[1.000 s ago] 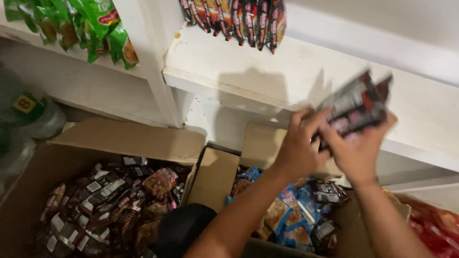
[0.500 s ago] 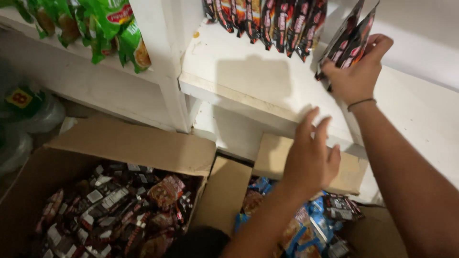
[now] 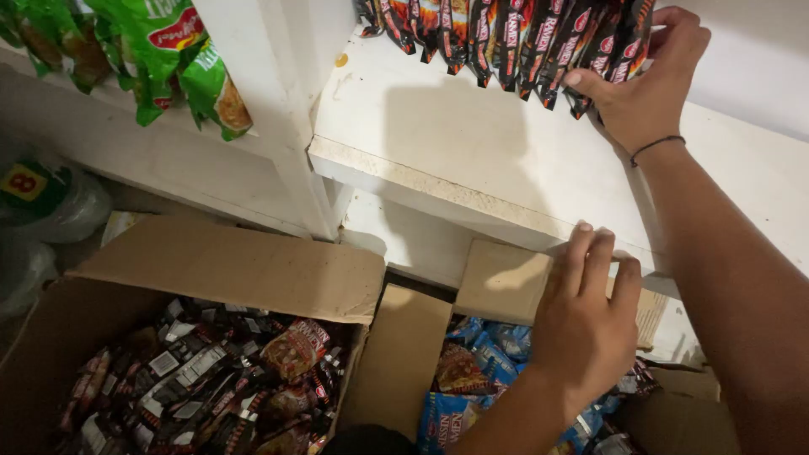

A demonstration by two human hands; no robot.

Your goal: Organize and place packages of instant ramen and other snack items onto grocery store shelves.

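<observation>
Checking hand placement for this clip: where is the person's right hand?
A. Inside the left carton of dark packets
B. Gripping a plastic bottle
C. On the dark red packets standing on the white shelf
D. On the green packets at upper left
C: the right hand is up against the row of dark red packets on the white shelf, while the left hand sits lower, at the shelf's front edge above the carton.

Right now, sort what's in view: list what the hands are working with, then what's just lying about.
In hand:
right hand pressing dark red snack packets on the white shelf
left hand at the shelf edge

Lying about:
green snack bags
left carton of dark packets
blue packets
plastic bottles
</observation>
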